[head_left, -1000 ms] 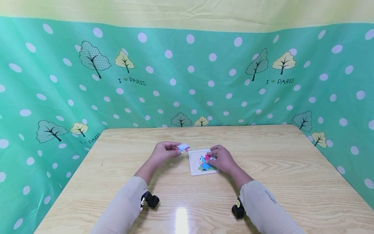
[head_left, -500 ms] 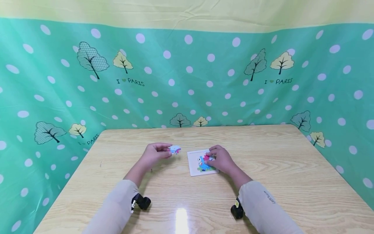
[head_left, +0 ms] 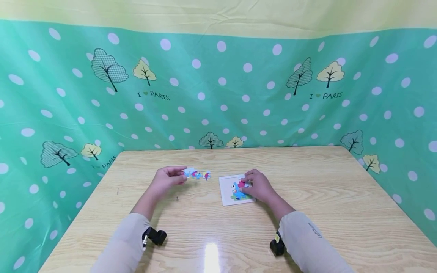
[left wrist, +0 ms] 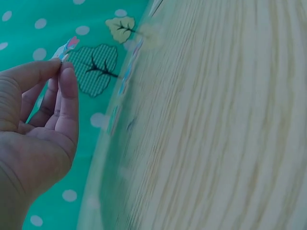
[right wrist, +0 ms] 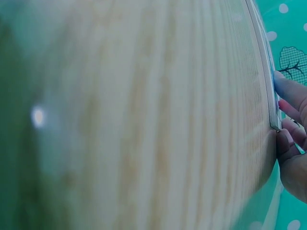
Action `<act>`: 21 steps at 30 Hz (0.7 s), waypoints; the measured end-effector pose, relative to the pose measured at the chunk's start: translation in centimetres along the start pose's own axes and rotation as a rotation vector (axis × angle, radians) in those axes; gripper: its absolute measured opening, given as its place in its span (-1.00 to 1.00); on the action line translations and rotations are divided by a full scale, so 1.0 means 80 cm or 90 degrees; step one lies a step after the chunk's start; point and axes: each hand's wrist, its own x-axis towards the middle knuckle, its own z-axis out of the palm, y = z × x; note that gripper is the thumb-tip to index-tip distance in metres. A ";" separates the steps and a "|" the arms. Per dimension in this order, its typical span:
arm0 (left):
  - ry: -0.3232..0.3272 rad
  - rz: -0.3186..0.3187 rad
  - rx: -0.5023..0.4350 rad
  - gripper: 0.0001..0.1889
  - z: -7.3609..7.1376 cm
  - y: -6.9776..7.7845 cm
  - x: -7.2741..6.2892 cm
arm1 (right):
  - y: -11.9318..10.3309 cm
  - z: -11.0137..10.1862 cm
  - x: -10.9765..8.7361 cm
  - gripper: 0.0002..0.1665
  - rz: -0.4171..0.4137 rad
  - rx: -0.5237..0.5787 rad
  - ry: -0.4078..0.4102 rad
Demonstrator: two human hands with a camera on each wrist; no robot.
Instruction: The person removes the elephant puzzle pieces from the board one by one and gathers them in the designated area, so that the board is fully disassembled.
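In the head view my left hand [head_left: 167, 179] pinches a small white, blue and pink jigsaw puzzle piece [head_left: 189, 173] between thumb and fingertips. The left wrist view has the same piece [left wrist: 66, 49] raised at the fingertips. Just right of it another puzzle piece [head_left: 206, 175], blue with yellow and pink, lies on the table. My right hand [head_left: 258, 185] holds the right side of a white-framed puzzle board [head_left: 227, 191], thumb over its picture of a blue figure [head_left: 236, 188]. The right wrist view shows fingertips at the board's edge [right wrist: 269, 91]; the hand hides much of the picture.
The wooden table [head_left: 324, 189] ends at a green dotted curtain [head_left: 223, 94] behind it. Wrist cameras, a left one [head_left: 157, 236] and a right one [head_left: 277, 247], sit under the cuffs. A small dark mark [head_left: 177, 198] shows on the tabletop.
My left hand has moved left with its puzzle piece, away from the board. Puzzle pieces lying on the table have come into sight beside it. The right hand stays on the board.
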 end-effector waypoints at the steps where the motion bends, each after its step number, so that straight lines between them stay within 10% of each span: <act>1: 0.001 -0.001 -0.002 -0.53 -0.002 0.000 -0.001 | 0.000 0.000 0.000 -0.64 -0.001 -0.001 0.000; 21: -0.018 -0.029 0.049 -0.52 -0.047 -0.017 -0.014 | 0.001 0.000 -0.001 -0.65 -0.001 -0.001 -0.002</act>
